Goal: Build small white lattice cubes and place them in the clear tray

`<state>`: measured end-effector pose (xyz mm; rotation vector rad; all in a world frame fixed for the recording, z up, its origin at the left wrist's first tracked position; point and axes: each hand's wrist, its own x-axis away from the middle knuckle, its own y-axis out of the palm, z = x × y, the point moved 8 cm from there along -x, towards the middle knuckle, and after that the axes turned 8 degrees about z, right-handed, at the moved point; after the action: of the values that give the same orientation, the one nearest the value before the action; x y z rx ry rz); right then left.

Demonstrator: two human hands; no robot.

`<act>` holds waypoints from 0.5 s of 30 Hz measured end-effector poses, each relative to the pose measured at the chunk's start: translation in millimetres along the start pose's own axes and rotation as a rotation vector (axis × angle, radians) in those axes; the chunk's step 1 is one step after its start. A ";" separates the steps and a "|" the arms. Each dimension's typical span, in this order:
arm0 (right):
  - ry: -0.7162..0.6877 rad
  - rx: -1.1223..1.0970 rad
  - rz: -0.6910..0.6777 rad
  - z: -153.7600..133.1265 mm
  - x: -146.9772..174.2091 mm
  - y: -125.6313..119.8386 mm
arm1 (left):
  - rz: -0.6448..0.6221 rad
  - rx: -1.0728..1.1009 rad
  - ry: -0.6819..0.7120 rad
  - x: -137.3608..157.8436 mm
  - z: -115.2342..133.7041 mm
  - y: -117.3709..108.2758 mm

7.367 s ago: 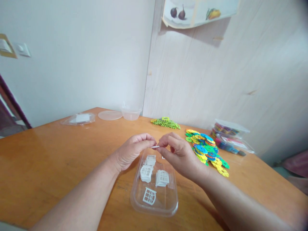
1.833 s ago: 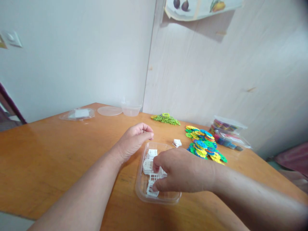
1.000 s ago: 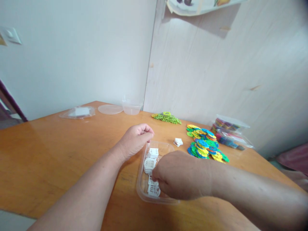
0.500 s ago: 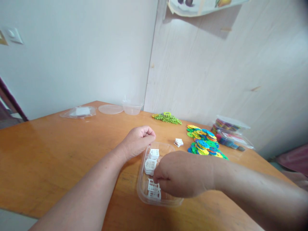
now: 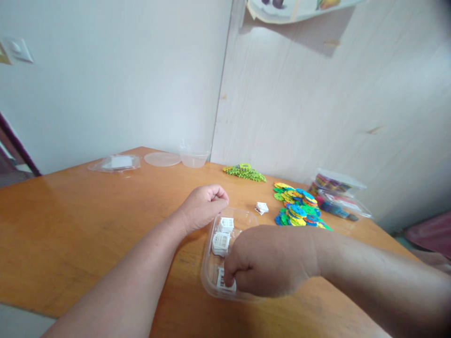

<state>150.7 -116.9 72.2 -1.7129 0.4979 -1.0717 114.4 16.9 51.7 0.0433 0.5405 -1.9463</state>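
A clear plastic container (image 5: 207, 286) stands on the wooden table in front of me. Along its left side lie small stacks of white lattice pieces shaped like little windows: a far stack (image 5: 226, 224), a middle stack (image 5: 221, 243) and a near stack (image 5: 221, 279). My right hand (image 5: 262, 260) reaches over the container, closed, with its fingertips down on the near stack's top lattice piece. It hides the container's right part. At the far left corner of the rim rests my left hand (image 5: 206, 206), fingers curled into a pinch; what they hold, if anything, is hidden.
Past the container lie a few white pieces (image 5: 261, 208), a pile of coloured discs (image 5: 299, 206) and green pieces (image 5: 246, 172). Stacked clear boxes (image 5: 340, 197) stand at right. At the back are a clear bowl (image 5: 194, 157), a round lid (image 5: 162, 159) and clear packaging (image 5: 118, 163).
My right hand has moved slightly nearer to me and down over the near stack. A white lattice piece beneath its fingers now lies in line with that stack. My left hand stays put.
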 end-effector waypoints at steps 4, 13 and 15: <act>0.099 0.079 0.043 4.7 -1.1 -1.3 | 0.000 -0.002 0.003 0.4 2.2 0.0; 0.131 0.232 -0.024 -2.6 -9.5 7.6 | -0.007 -0.029 0.027 -1.3 3.2 -0.7; 0.125 0.227 -0.045 -2.2 -8.9 9.5 | -0.007 -0.032 0.032 -1.4 3.6 -0.9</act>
<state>145.7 -115.3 60.0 -1.4703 0.4008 -1.2248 115.1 17.0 55.6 0.0531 0.5933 -1.9461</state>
